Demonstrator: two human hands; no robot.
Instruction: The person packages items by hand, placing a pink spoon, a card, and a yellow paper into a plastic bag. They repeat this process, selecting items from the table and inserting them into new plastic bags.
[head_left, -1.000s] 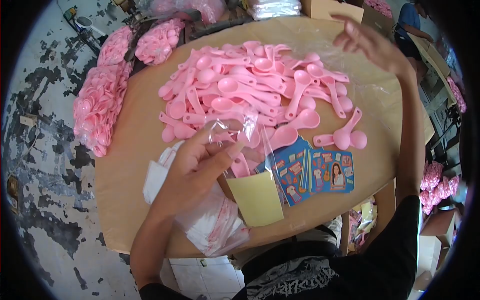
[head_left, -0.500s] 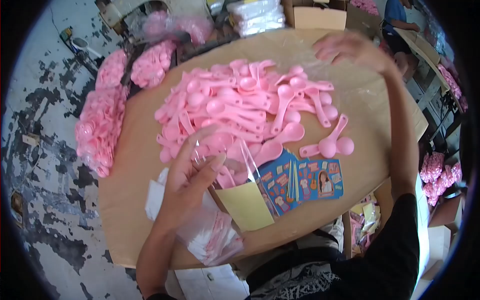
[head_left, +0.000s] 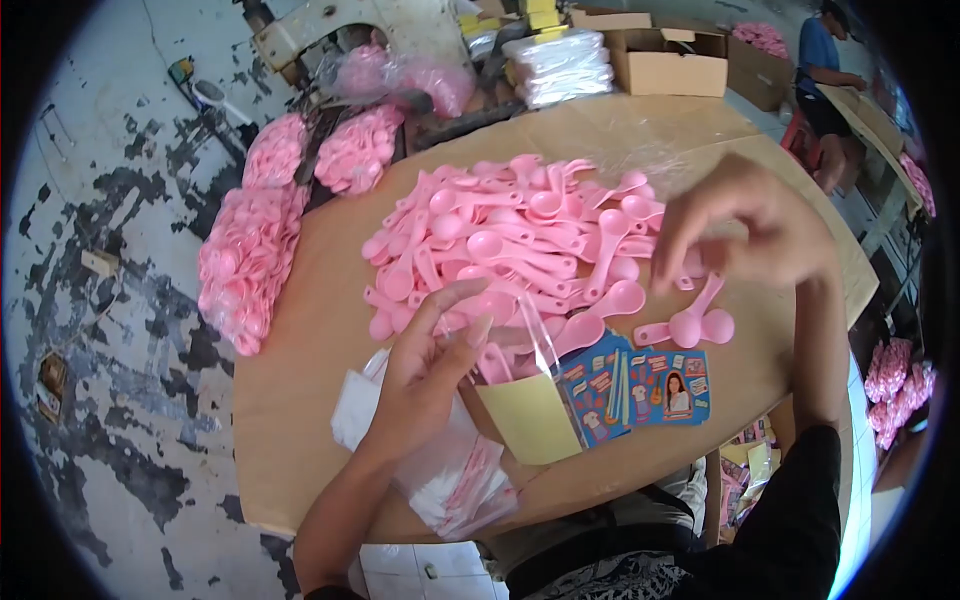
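My left hand [head_left: 425,375] pinches a clear plastic bag [head_left: 545,350] by its side, near the top. A pale yellow card [head_left: 530,420] shows inside it. My right hand [head_left: 755,225], slightly blurred, hovers at the right of a heap of pink plastic spoons [head_left: 520,245], fingers curved down and thumb apart, with nothing visible in them. Just below it lie a few separate pink spoons [head_left: 690,325]. Blue printed cards [head_left: 640,395] are fanned out to the right of the bag. Beneath my left wrist rests a stack of clear bags [head_left: 455,480].
Brown paper covers the table [head_left: 300,430]. Bagged pink spoons [head_left: 250,260] lie along its left edge. Behind stand a stack of clear packets [head_left: 560,65] and a cardboard box [head_left: 670,65]. A person [head_left: 825,80] sits far right. A box of filled packs [head_left: 745,470] is low right.
My right hand has come down and nearer from the far right of the table, its fingers now curving downward. My left hand keeps the bag. The camera view has shifted.
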